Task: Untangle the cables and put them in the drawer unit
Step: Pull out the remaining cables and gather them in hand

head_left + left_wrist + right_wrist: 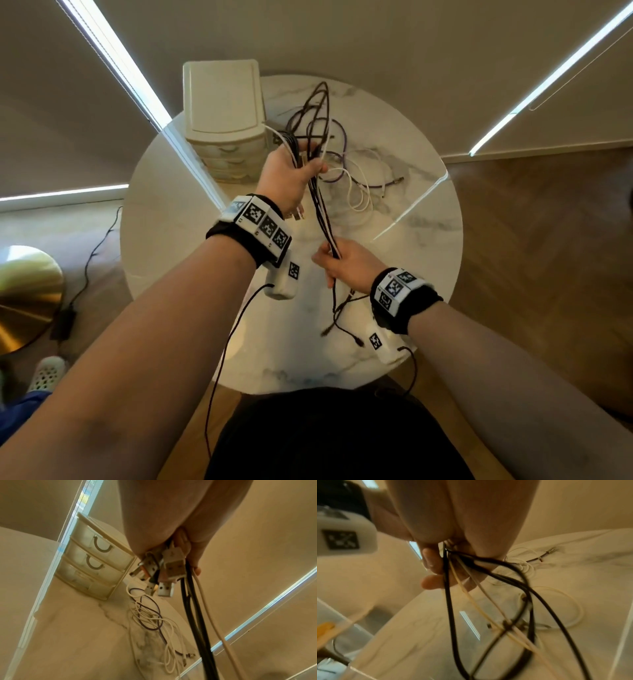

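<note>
Left arm: extended forward, forearm bare, tagged band at the wrist. Left hand: raised, fingers curled round a bundle of cables, plug ends hanging below the palm. Right arm: extended forward, lower and nearer the body, tagged band at the wrist. Right hand: fingers curled round the same cables farther down, loose ends trailing beneath.

Two hands, one drawer unit with three drawers, one round table, roughly four USB plugs bunched together, perhaps six or seven tangled cables, black, white, purple.
</note>
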Tool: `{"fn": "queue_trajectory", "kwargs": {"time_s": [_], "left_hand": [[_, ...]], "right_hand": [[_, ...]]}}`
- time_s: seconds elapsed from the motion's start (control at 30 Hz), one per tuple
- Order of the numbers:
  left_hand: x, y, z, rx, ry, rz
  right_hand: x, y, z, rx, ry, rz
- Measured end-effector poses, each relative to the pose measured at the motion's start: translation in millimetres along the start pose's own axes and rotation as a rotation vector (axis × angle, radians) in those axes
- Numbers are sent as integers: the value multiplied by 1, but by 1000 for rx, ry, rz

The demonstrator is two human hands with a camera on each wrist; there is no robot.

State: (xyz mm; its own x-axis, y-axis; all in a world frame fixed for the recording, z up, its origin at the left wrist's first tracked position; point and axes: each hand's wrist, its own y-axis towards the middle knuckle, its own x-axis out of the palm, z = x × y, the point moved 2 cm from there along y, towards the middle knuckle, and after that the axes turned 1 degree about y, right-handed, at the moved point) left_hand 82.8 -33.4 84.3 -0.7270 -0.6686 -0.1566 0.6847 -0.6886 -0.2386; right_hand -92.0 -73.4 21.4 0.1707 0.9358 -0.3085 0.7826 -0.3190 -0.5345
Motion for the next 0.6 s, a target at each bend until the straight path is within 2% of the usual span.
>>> {"fn": "queue_trajectory", "kwargs": {"time_s": [0.13, 0.23, 0.37, 0.5, 0.6], "left_hand": [[-11, 3, -4, 28, 40, 58], [-13, 2, -11, 24, 57, 47], [-17, -1, -16, 17, 65, 54], [-15, -8, -14, -9, 125, -67], [-9, -12, -18, -93, 246, -162]], "right_hand": [[16, -9, 35, 115, -29, -66], [23, -15, 46, 185, 44, -94], [27, -24, 57, 230, -16, -182], [20, -35, 82, 365, 46, -201], [9, -41, 104, 444, -237, -251]]}}
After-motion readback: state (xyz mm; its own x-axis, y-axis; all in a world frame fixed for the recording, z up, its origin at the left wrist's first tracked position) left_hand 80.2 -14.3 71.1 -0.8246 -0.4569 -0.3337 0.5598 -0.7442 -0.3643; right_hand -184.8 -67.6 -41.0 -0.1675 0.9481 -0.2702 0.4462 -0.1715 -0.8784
